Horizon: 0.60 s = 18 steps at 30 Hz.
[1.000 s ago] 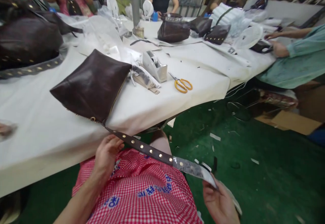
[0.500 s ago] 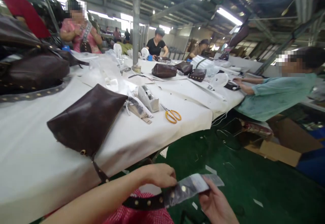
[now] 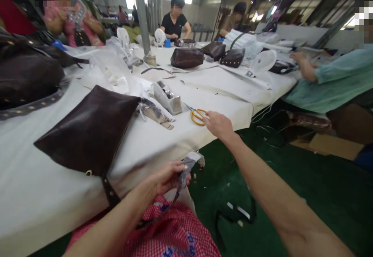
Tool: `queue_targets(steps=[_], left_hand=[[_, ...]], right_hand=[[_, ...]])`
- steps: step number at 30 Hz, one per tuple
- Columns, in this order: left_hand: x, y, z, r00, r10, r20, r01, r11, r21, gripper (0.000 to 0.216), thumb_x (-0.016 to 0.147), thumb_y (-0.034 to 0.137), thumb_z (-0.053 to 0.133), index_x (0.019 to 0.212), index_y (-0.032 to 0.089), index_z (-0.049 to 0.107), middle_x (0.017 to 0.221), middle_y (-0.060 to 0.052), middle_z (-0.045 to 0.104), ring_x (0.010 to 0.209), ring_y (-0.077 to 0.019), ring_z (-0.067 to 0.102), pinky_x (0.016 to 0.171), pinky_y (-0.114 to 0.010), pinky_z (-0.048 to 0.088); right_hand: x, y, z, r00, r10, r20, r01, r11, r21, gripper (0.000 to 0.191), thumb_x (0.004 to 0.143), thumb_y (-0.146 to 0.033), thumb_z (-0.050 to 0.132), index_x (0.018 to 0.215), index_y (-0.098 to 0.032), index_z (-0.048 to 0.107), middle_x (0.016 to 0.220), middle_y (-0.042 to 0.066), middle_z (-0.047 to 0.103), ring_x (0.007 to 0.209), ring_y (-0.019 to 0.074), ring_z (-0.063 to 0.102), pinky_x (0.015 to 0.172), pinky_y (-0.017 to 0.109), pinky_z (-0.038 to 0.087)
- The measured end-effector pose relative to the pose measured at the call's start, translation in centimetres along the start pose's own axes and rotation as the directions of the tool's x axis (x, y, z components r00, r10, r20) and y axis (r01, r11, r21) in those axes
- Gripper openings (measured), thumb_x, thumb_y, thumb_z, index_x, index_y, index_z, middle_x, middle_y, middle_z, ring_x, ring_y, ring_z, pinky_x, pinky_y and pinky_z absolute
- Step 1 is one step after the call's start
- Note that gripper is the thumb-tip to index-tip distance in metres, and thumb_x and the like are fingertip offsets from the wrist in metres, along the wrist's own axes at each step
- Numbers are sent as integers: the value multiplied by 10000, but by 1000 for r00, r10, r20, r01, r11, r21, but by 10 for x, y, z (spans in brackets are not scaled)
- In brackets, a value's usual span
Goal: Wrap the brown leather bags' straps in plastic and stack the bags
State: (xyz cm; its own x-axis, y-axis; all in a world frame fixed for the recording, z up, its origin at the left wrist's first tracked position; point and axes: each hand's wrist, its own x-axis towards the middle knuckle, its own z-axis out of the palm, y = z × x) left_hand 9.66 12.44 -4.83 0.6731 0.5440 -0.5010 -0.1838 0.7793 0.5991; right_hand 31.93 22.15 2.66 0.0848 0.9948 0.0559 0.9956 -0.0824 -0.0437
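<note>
Your left hand [image 3: 171, 177] is closed around the end of a long, dark brown leather strap [image 3: 187, 169], where clear plastic covers it, pinching it between thumb and fingers just in front of the bag, over to its right. That bag [image 3: 90, 128], a large, dark brown, smooth leather one with pointed corners, lies on the white cloth-covered table [image 3: 224, 101]. A stretch of strap with gold-coloured studs comes off the bag's near corner, close beside a small brass-coloured ring [image 3: 89, 173], and goes out of sight behind your left forearm. Your right arm reaches out well to the right of the bag, and the fingers of your right hand [image 3: 218, 125] are drawn close together at the handle loop of the metal scissors with yellow handles [image 3: 193, 111]; you can't tell from here whether they grip it. The scissors lie on the cloth, blades pointing away from you. Between them and the bag sit a grey, box-shaped tape dispenser [image 3: 168, 98] and a bundle of flat, plastic-wrapped strips [image 3: 157, 114], the bundle nearer the bag. More dark brown leather bags [image 3: 29, 78] are heaped to the bag's left.
</note>
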Motion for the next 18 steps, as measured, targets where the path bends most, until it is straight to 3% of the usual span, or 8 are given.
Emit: queue_targets(steps=[5,9,13,15,18], left_hand=[[-7,9,-2,996,-85,-33,88,988,130,198,739,281,649,848,131,579,702,-83,693,596,-165,654,580,-266,515],[-13,16,6,985,-168,24,157,956,248,140,755,266,595,780,129,611,687,-100,706,602,-193,668,601,-312,532],[-9,19,10,972,-214,96,181,945,273,127,780,190,539,747,121,640,649,-87,688,556,-176,647,591,-304,528],[-2,18,9,973,-200,119,167,956,240,129,783,147,528,776,99,648,674,-101,689,582,-180,659,586,-295,531],[13,16,7,985,-125,117,106,982,157,121,788,100,530,823,68,642,717,-119,688,613,-175,668,582,-274,540]], right_hand=[[58,-20,28,984,-95,152,93,995,22,264,863,-179,505,1106,-127,591,1096,196,654,1016,288,632,836,359,459],[68,-7,33,976,-140,168,132,990,58,502,768,-165,603,1255,-131,490,1095,184,650,960,282,632,776,338,468],[41,27,41,991,-98,91,73,966,248,706,740,-282,661,1370,-172,363,937,79,665,742,205,621,648,291,457],[16,48,47,999,-27,44,5,895,445,708,728,-416,676,1344,-194,405,768,8,631,606,167,569,577,280,437],[-17,71,53,995,91,-48,-42,791,611,678,701,-545,663,1258,-200,486,629,-50,532,518,137,488,512,268,404]])
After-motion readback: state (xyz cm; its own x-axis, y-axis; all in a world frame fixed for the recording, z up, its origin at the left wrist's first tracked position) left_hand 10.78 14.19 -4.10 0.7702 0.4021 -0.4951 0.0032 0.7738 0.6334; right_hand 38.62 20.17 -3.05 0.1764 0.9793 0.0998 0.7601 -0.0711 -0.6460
